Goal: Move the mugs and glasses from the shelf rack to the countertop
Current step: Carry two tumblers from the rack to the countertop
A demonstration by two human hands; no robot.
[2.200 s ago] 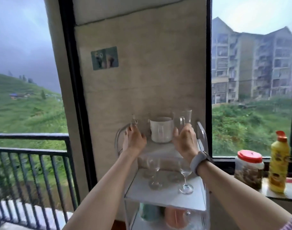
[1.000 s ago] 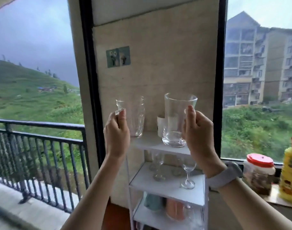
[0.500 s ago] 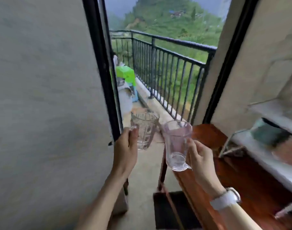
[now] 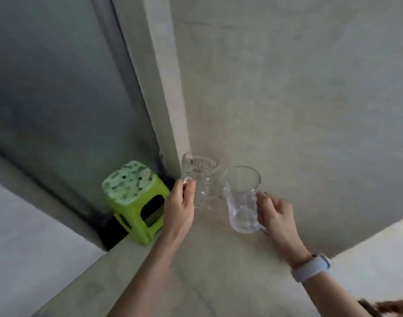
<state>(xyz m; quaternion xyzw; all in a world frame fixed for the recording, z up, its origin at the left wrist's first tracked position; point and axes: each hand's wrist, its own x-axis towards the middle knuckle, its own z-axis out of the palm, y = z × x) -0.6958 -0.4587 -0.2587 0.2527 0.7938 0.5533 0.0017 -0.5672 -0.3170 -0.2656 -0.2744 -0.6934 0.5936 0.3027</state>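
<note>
Glass in my left hand: ribbed mug, fingers clamped on its handle, held up before the grey wall.
Right hand: fingers wrapped around the smooth mug.
Beside them: green stool.

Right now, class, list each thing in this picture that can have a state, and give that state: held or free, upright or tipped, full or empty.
patterned glass: held in the left hand, roughly upright, empty.
smooth glass mug: held by the right hand, leaning slightly, empty.
left hand: closed on the patterned glass.
right hand: closed at the mug's side.
green stool: standing upright on the floor, nothing on it.
wristband: worn on the right wrist.
</note>
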